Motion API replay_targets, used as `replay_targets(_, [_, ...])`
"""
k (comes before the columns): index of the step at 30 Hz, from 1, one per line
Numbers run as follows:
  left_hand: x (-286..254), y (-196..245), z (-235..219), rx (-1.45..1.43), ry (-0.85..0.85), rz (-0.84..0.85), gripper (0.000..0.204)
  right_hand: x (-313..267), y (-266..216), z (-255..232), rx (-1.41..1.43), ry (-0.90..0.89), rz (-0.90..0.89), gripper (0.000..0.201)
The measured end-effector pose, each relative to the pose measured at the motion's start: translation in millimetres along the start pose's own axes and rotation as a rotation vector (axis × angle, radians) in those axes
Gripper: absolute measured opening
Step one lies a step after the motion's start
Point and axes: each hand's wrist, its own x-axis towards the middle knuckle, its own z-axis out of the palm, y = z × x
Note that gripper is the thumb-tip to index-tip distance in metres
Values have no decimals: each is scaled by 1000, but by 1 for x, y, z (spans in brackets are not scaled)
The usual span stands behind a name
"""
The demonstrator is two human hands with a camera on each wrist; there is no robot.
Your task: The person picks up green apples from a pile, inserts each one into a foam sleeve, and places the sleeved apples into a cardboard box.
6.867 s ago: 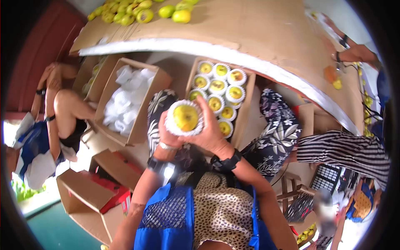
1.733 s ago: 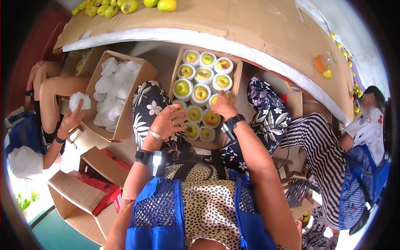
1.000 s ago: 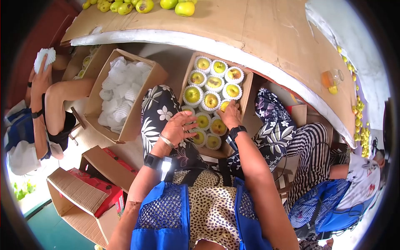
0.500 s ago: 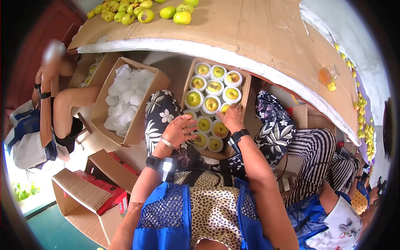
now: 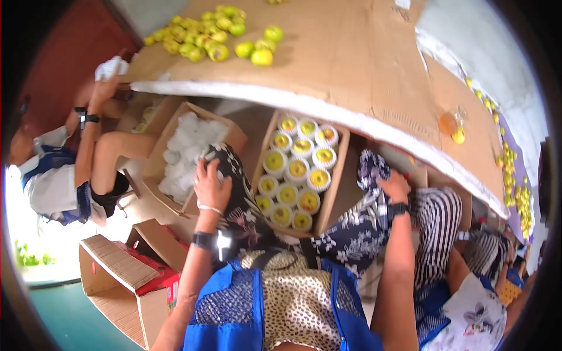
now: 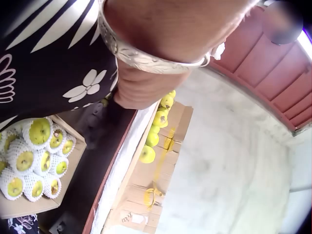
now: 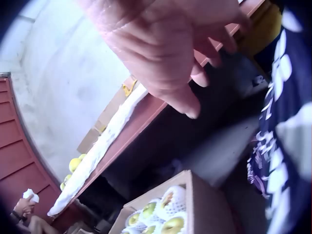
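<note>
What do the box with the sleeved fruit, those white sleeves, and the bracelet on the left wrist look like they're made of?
Box: probably cardboard, plain and matte brown, with thin, flat walls.
Sleeves: likely soft plastic foam, matte white, going by the netted pattern.
Bracelet: silvery metal, shiny with a raised or engraved pattern; whether real silver, I can't tell.

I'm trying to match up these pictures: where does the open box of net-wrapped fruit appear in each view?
Head: the fruit box is near the centre.
Left wrist: the fruit box is at the lower left, cut off by the left edge.
Right wrist: the fruit box is at bottom centre, cut off below.
Shared landmark: the white strip along the tabletop's edge.
</note>
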Motion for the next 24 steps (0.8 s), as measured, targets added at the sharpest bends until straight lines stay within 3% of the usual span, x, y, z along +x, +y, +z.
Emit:
replay_targets(3, [6,14,-29,-60,39,15,54,-8,-12,-13,2,-50,33,55])
replay_targets(7, [4,21,-53,-94,64,91,53,-8,-16,-7,2,59,49,48])
replay_targets(12, [11,12,-69,-382,43,125,67,-10,-17,-6,-21,94,53,48])
replay_targets(16, [11,-14,-61,-743,-179,-114,68,-11,-20,-7,-18,105,46,48])
replay_targets(17, [8,-28,-45,-1070,-273,-340,65,-13,-17,-5,-26,106,47,48])
replay_targets(19, [7,-31,-50,-1372,-370,-544,59,-11,-19,-4,-34,122,45,48])
replay_targets(21, [3,-111,4,-895,-293,-399,57,-11,-22,-5,-6,129,33,48])
replay_targets(23, [-5,-168,42,-525,-207,-420,57,-11,-19,-1,-1,132,40,48])
replay_targets(24, [-11,-180,56,-394,-162,-507,57,-12,-20,-1,-3,139,31,49])
